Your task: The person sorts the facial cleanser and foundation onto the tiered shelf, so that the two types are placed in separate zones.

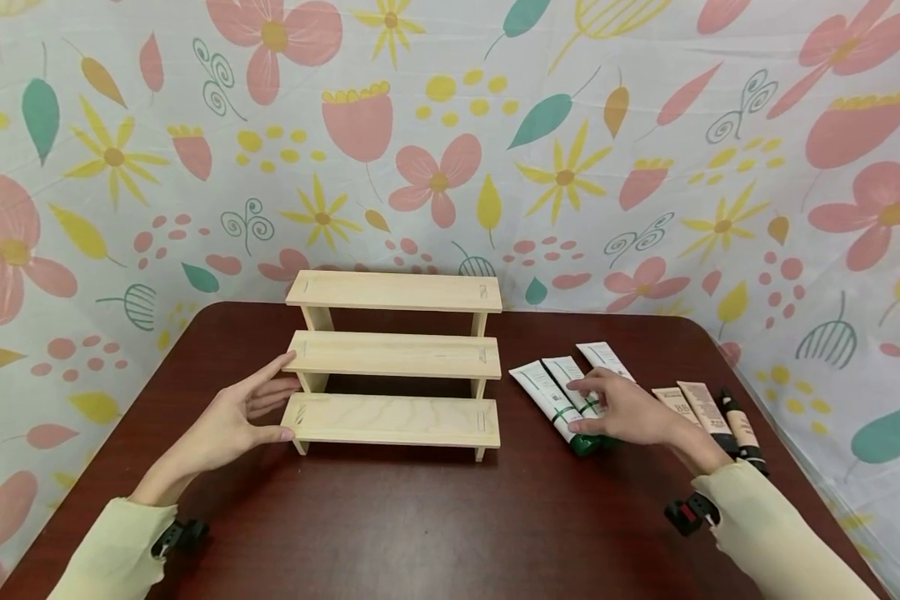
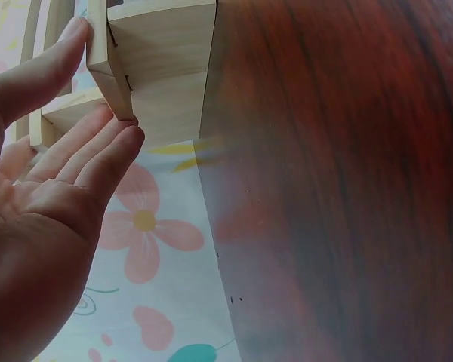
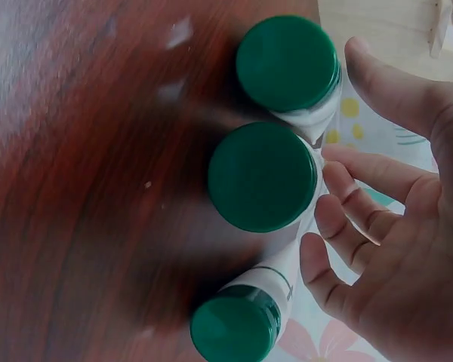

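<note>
A three-tier pale wooden display stand stands left of centre on the table. My left hand is at its left end, thumb by the bottom tier and fingers by the middle one; in the left wrist view, the straight fingers reach its edge. To the right lie three white tubes with green caps, side by side. Over them hovers my right hand, partly covering two. In the right wrist view its fingers are spread beside the middle tube's round green cap, with nothing gripped.
Two beige tubes and a slim beige bottle with black ends lie near the right edge of the dark red-brown table. A floral curtain hangs behind the table. Each wrist carries a small black camera.
</note>
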The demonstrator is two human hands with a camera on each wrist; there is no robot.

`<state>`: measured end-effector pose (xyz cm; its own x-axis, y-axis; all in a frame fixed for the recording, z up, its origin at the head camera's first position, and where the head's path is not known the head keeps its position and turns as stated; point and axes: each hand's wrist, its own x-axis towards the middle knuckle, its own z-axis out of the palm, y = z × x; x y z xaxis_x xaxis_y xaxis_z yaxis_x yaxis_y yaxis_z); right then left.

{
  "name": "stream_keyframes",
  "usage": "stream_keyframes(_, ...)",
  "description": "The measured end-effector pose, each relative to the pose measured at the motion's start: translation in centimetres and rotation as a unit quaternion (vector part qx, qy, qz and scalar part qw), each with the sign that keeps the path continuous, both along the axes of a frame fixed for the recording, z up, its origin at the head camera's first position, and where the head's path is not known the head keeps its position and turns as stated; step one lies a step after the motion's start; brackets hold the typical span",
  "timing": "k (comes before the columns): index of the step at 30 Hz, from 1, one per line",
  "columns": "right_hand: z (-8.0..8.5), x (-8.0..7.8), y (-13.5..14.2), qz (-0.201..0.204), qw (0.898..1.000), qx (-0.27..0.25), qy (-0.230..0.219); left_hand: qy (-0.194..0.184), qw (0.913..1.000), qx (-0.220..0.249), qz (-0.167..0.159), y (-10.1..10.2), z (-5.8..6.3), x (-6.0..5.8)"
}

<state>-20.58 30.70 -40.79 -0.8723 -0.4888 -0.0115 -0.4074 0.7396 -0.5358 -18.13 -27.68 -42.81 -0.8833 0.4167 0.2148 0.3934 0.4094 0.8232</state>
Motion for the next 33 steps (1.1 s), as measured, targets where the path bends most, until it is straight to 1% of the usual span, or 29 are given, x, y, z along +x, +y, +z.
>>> stream_keyframes(3, 0.1, -0.2, 0.2, 0.002, 1.0, -0.005, -0.004, 0.002, 1.0, 0.002, 0.001, 0.1, 0.0, 0.0)
stream_keyframes(5, 0.1, -0.2, 0.1, 0.008, 1.0, -0.008, 0.005, 0.001, 1.0, 0.005, 0.002, 0.2, 0.0, -0.1)
stream_keyframes(10, 0.0, -0.2, -1.0, 0.018, 0.999, 0.018, 0.037, 0.0, 1.0, 0.008, -0.001, 0.3, -0.1, -0.2)
stream_keyframes(12, 0.0, -0.2, -1.4, 0.019, 0.998, 0.034, 0.044, 0.0, 1.0, 0.004, 0.001, 0.3, 0.0, -0.2)
stream_keyframes(14, 0.0, -0.3, -1.6, 0.025, 0.998, 0.038, 0.048, 0.001, 1.0, -0.002, 0.003, 0.3, 0.0, -0.2)
stream_keyframes(17, 0.0, -0.4, -2.0, 0.026, 0.998, 0.038, 0.036, 0.003, 1.0, -0.005, 0.005, 0.2, 0.1, -0.1)
stream_keyframes(20, -0.2, -0.6, -2.2, 0.024, 0.999, 0.038, 0.007, 0.006, 1.0, -0.004, 0.002, 0.1, 0.0, 0.0)
stream_keyframes(24, -0.3, -0.8, -2.4, 0.022, 0.998, 0.053, -0.016, 0.01, 0.9999, -0.001, -0.004, 0.0, 0.0, 0.1)
stream_keyframes(33, 0.4, -0.7, -2.8, 0.017, 0.994, 0.107, -0.032, -0.009, 1.0, 0.0, -0.003, -0.4, -0.2, 0.1)
